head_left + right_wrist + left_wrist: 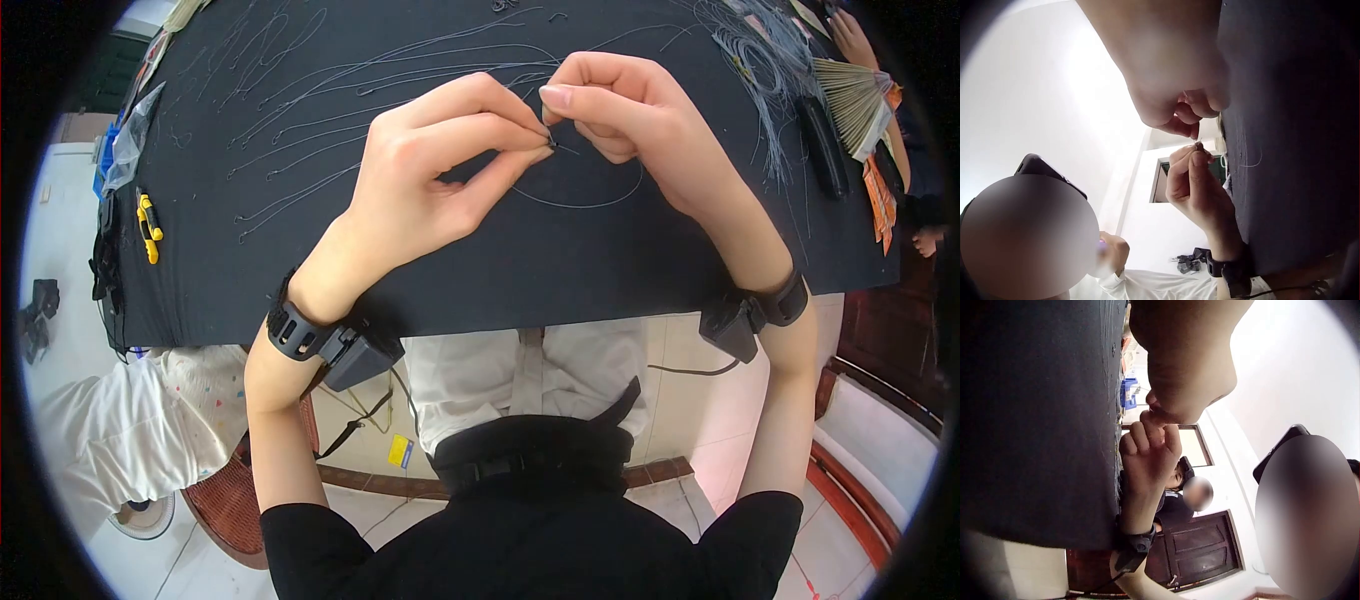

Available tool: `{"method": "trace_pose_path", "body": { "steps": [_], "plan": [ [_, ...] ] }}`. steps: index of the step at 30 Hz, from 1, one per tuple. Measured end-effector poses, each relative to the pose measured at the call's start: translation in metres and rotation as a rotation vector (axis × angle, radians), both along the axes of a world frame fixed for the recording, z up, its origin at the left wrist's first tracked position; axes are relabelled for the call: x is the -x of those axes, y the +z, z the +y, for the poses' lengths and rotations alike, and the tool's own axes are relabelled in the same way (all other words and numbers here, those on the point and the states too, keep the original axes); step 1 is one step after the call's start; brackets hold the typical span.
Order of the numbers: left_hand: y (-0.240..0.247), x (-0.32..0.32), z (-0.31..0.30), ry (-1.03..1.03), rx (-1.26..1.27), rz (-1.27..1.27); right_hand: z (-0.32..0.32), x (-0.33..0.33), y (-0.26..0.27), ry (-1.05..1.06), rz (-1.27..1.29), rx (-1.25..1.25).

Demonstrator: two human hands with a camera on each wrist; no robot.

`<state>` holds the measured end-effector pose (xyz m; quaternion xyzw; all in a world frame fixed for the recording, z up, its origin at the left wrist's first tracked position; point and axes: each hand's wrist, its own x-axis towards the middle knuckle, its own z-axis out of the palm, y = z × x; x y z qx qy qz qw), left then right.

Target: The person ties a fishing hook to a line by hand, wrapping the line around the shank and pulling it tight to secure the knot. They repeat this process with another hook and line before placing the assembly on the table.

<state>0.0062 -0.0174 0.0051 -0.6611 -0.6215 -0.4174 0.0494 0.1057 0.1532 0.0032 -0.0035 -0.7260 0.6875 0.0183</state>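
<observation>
Over the black-covered table, my left hand (440,165) pinches a small dark piece (552,144) between thumb and fingertips; its exact kind is too small to tell. A thin grey line (580,206) hangs from there in a wide loop. Close beside it, my right hand (640,115) has its fingers curled and pinches the line between thumb and index finger. The fingertips of both hands nearly meet. In the right wrist view the left hand (1200,187) shows its pinch near the right fingertips. The left wrist view shows the right hand (1147,453) with curled fingers.
Several grey lines with small dark ends (300,130) lie across the black cloth (450,290). A coil of line (765,60) and a black tubular object (822,150) are at right. Yellow cutters (149,228) lie at left. Other people sit at both sides.
</observation>
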Motion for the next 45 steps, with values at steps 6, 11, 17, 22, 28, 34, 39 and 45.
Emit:
{"method": "trace_pose_path", "body": {
  "steps": [6, 11, 17, 22, 28, 34, 39, 45],
  "plan": [
    [-0.001, 0.000, 0.000, -0.009, -0.018, 0.007, 0.000, 0.001, -0.005, -0.003, -0.040, 0.019],
    [0.000, 0.001, -0.001, -0.014, -0.048, 0.019, -0.004, 0.002, -0.005, -0.035, 0.012, -0.078],
    [0.001, 0.002, -0.002, 0.045, -0.093, 0.003, -0.007, 0.002, -0.004, -0.005, 0.012, -0.132],
    [0.000, 0.006, -0.002, 0.172, -0.118, 0.023, -0.009, -0.001, 0.000, -0.010, 0.013, -0.202],
    [-0.001, 0.008, -0.001, 0.219, -0.110, 0.111, -0.012, -0.003, 0.002, -0.021, 0.057, -0.229],
    [-0.006, 0.007, 0.002, 0.124, -0.094, 0.158, -0.011, -0.001, -0.004, -0.012, 0.151, -0.218],
    [-0.005, 0.003, 0.003, 0.036, -0.072, 0.116, -0.008, -0.001, 0.003, -0.059, 0.082, -0.120],
    [-0.004, 0.002, 0.003, 0.010, -0.123, 0.111, -0.007, -0.001, 0.004, -0.059, 0.025, -0.040]
  ]
}}
